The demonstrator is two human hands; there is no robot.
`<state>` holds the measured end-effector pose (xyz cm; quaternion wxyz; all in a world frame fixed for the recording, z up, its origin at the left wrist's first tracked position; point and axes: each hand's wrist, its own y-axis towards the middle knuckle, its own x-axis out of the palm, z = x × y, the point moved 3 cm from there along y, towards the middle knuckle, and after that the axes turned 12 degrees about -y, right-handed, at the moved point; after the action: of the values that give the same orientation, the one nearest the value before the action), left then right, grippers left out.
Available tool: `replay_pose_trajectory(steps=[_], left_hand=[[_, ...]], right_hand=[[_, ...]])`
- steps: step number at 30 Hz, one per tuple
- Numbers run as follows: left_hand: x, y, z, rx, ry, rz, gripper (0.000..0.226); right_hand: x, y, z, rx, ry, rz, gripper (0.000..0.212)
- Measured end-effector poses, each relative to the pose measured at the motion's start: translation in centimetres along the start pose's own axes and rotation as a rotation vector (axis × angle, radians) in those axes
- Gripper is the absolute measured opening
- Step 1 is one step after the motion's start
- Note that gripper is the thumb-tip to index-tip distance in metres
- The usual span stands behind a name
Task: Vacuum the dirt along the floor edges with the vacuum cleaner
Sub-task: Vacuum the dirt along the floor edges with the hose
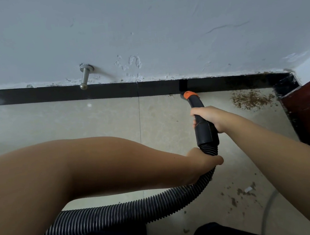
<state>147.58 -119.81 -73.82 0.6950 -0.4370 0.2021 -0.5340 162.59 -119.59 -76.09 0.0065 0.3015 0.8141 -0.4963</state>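
Note:
A black vacuum handle [205, 130] with an orange collar [189, 94] points at the foot of the black skirting [111, 91], its tip against the floor edge. My right hand [209, 117] grips the handle from the right side. My left hand [204, 160] grips the ribbed black hose [121, 212] just below the handle; the hose curves down and left under my left arm. A patch of brown dirt [251, 99] lies in the corner to the right of the tip. More brown crumbs [238, 196] are scattered on the beige tiles at the lower right.
A metal door stopper [84, 76] sticks out of the pale wall above the skirting at the left. A dark red door or panel [309, 105] closes the corner at the right. A thin cord [267, 212] curves over the floor at lower right.

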Motion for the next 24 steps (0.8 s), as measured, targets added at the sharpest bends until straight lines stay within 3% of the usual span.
replay_pose_trajectory(steps=[17, 24], left_hand=[[-0.7, -0.4, -2.3, -0.017, -0.037, 0.024, 0.021], [2.6, 1.3, -0.6, 0.042, 0.171, -0.025, 0.016]], right_hand=[[3.6, -0.7, -0.4, -0.077, -0.2, -0.087, 0.021], [-2.3, -1.1, 2.8, 0.013, 0.01, 0.096, 0.016]])
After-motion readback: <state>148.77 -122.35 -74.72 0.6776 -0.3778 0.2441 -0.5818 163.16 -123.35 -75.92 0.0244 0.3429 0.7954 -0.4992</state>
